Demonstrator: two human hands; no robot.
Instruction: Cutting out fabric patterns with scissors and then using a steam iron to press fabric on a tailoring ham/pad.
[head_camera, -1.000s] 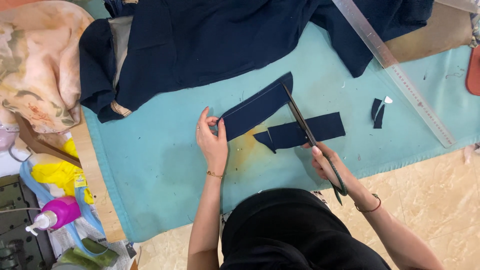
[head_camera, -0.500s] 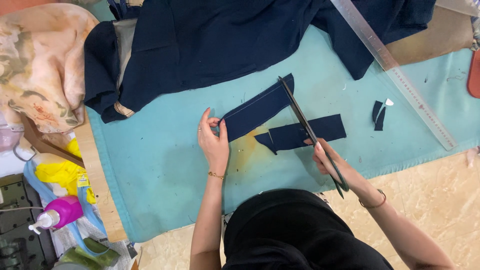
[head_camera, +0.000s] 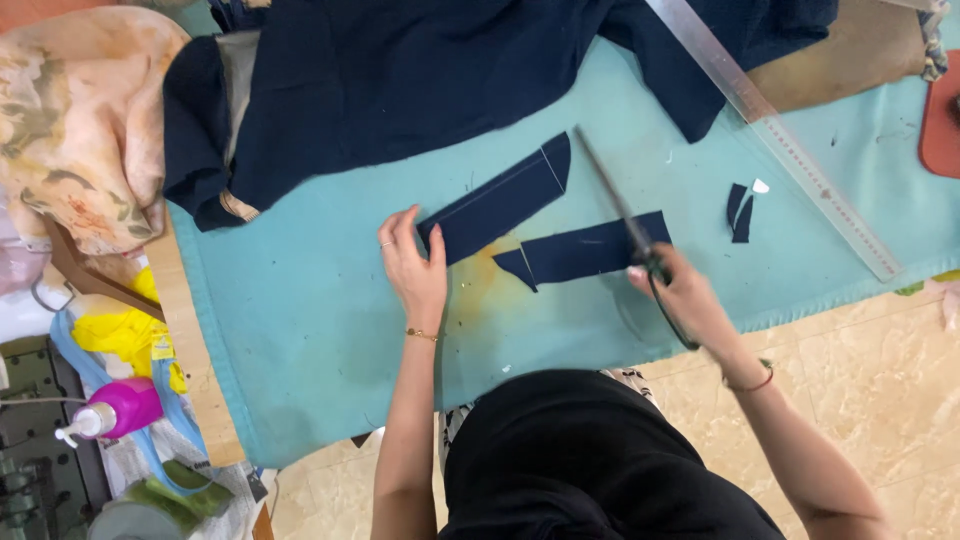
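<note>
So the person's standing over a surface (head_camera: 300, 330) covered in a teal cloth, and both hands are busy with navy fabric bits. The left hand (head_camera: 412, 270) is laid flat with fingers spread, pressing down on the near end of a long navy strip (head_camera: 497, 200) that runs diagonally up and away to the right, pale stitching visible along its edge. The right hand (head_camera: 680, 290) is closed around the black handles of a pair of scissors (head_camera: 615, 205), blades pointing up and away across the cloth; they're a bit blurry so I can't tell if the blades are parted or together. The blades lie over the right part of a second navy piece (head_camera: 580, 250), a flatter rectangle with a pointed tail at its left end, lying between the two hands and just below the strip, not touching it as far as I can see. Off to the right there are a couple of small navy scraps (head_camera: 740, 212) with a tiny white bit beside them, near a long clear ruler (head_camera: 790, 150) lying diagonally. A big heap of navy cloth (head_camera: 420, 70) fills the far side of the surface, and a pink spray bottle (head_camera: 115, 410) sits down at the left edge with some yellow stuff.
</note>
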